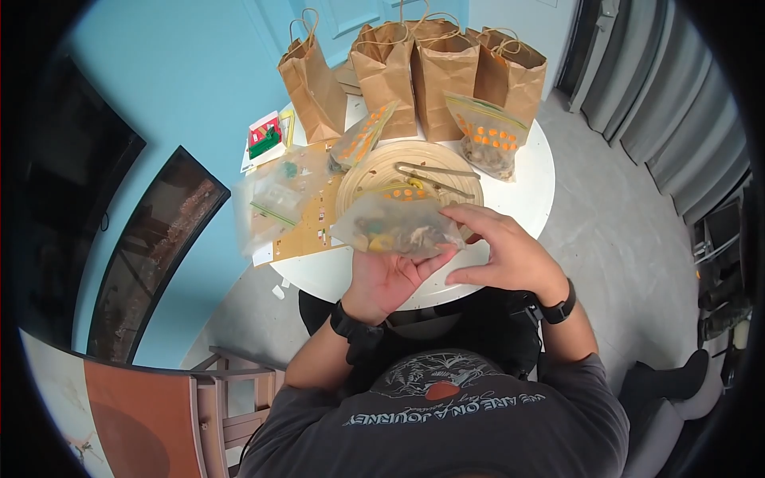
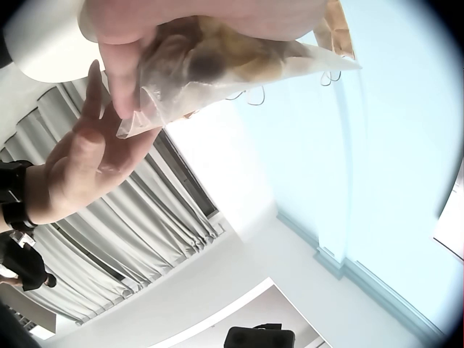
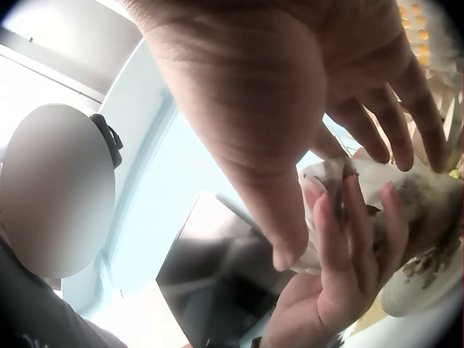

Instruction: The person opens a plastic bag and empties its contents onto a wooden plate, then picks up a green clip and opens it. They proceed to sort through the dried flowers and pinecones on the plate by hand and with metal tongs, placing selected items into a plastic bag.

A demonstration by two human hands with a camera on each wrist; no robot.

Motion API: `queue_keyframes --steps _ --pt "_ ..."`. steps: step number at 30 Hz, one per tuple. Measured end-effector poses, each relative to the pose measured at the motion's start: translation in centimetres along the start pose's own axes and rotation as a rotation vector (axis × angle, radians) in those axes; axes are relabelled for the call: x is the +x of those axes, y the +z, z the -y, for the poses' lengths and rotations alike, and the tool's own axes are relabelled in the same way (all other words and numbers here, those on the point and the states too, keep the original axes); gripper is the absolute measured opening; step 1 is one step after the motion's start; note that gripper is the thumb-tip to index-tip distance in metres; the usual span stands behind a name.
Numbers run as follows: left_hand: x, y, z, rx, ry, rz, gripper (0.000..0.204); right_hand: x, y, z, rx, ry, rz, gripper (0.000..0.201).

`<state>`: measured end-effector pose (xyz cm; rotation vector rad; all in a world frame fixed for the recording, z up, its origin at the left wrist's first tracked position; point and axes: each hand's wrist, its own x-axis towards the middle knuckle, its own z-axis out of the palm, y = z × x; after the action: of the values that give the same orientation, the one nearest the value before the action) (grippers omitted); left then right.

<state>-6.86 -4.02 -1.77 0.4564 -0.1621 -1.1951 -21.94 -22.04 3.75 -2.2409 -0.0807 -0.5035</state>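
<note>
A frosted zip bag (image 1: 406, 227) with yellow and dark pieces inside is held over the near side of a round woven tray (image 1: 351, 177). My left hand (image 1: 386, 280), palm up, grips the bag from below; its fingers lie along the bag (image 3: 428, 199) in the right wrist view. At the bag's right end is my right hand (image 1: 510, 251), thumb apart from the fingers, fingertips at the bag's upper edge. The left wrist view shows the bag (image 2: 217, 61) close up, with the right hand (image 2: 90, 163) beside its corner. Wooden tongs (image 1: 438, 171) lie on the tray.
Several brown paper bags (image 1: 450, 76) stand along the back of the white round table (image 1: 530, 179). Filled zip bags stand left (image 1: 362, 139) and right (image 1: 490, 143) behind the tray. More clear bags (image 1: 275, 199) lie on a brown board (image 1: 307, 239) at left, near a red-green box (image 1: 264, 137).
</note>
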Motion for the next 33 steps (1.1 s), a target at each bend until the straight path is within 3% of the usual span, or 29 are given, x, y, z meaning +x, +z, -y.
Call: queue_keyframes --steps 4,6,10,12,14,18,21,23,24,26,27,29,33 --pt "0.4 0.0 -0.4 -0.167 -0.064 0.079 0.073 1.0 0.7 -0.2 -0.050 0.097 -0.089 0.057" --pt "0.5 0.5 -0.7 -0.166 -0.083 0.073 0.073 1.7 1.2 -0.7 -0.052 0.036 -0.152 0.049" --pt "0.2 2.3 -1.8 -0.148 -0.162 -0.073 0.093 3.9 1.3 -1.3 -0.100 -0.022 -0.308 0.031" --pt "0.1 2.2 -2.6 -0.148 -0.190 -0.121 0.099 5.2 0.9 -1.6 -0.122 0.001 -0.338 0.030" --pt "-0.1 1.5 -3.4 -0.125 -0.202 -0.050 0.105 6.4 0.6 -2.2 -0.140 0.025 -0.366 0.029" --pt "-0.8 0.2 -5.4 0.012 -0.178 0.002 0.097 8.6 0.3 -3.2 -0.098 0.026 -0.471 0.029" --pt "-1.0 -1.0 -6.4 0.210 -0.036 -0.077 0.083 9.6 0.1 -4.2 -0.071 0.073 -0.492 0.028" --pt "-1.2 -1.8 -6.5 0.623 0.289 -0.204 0.065 9.9 0.1 -4.3 -0.075 0.109 -0.486 0.027" --pt "-1.1 -2.0 -6.4 0.623 0.290 -0.206 0.065 10.0 0.1 -4.3 -0.032 0.104 -0.509 0.027" --pt "-0.6 -1.7 -6.0 0.908 0.492 -0.403 0.058 10.2 0.1 -4.1 0.013 0.100 -0.528 0.027" --pt "-0.3 -1.9 -5.8 0.906 0.491 -0.405 0.058 10.3 0.1 -4.0 0.027 0.074 -0.542 0.027" --pt "0.4 -2.7 -5.3 1.289 0.613 -0.491 0.063 10.4 0.1 -3.6 0.040 0.046 -0.558 0.027" --pt "1.2 -3.4 -5.2 1.552 0.641 -0.474 0.057 10.7 -0.1 -3.4 0.040 0.030 -0.584 0.026"
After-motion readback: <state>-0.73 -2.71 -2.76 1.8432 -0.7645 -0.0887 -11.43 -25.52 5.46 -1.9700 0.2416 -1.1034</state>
